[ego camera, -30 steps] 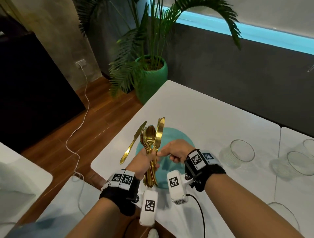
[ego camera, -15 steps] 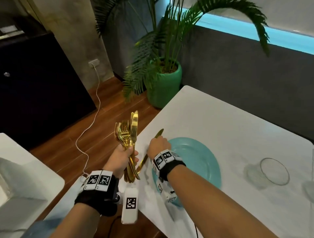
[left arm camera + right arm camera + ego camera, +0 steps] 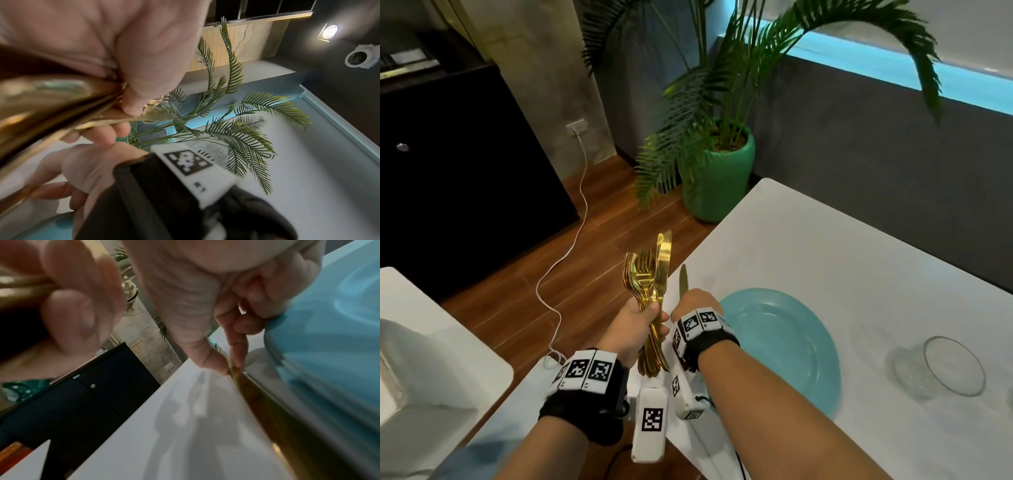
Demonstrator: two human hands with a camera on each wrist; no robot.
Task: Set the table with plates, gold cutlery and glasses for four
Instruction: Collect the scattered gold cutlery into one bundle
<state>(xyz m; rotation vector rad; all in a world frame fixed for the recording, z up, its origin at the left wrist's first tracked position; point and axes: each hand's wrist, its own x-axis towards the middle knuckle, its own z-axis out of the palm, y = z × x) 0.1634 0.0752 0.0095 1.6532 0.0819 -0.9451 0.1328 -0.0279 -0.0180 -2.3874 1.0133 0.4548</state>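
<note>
My left hand [image 3: 637,320] grips a bundle of gold cutlery [image 3: 654,284], forks, spoons and knives standing upright, just off the table's left edge. In the left wrist view the cutlery bundle [image 3: 51,100] fills the fist. My right hand [image 3: 693,301] pinches a single gold knife [image 3: 683,281] that lies on the white table [image 3: 825,246] beside the left rim of the teal plate [image 3: 784,349]. The right wrist view shows thumb and forefinger pinching that gold knife [image 3: 257,395] next to the teal plate [image 3: 329,353]. A clear glass [image 3: 952,370] stands to the right of the plate.
A palm in a green pot [image 3: 717,178] stands on the wooden floor beyond the table's far left corner. A white cable [image 3: 565,257] runs across the floor from a wall socket. A black cabinet [image 3: 465,178] is at the left, another white surface [image 3: 431,359] at the near left.
My right hand left the bundle and took hold of the knife on the table, turning it straighter along the plate. My left hand carried the bundle leftward, off the plate.
</note>
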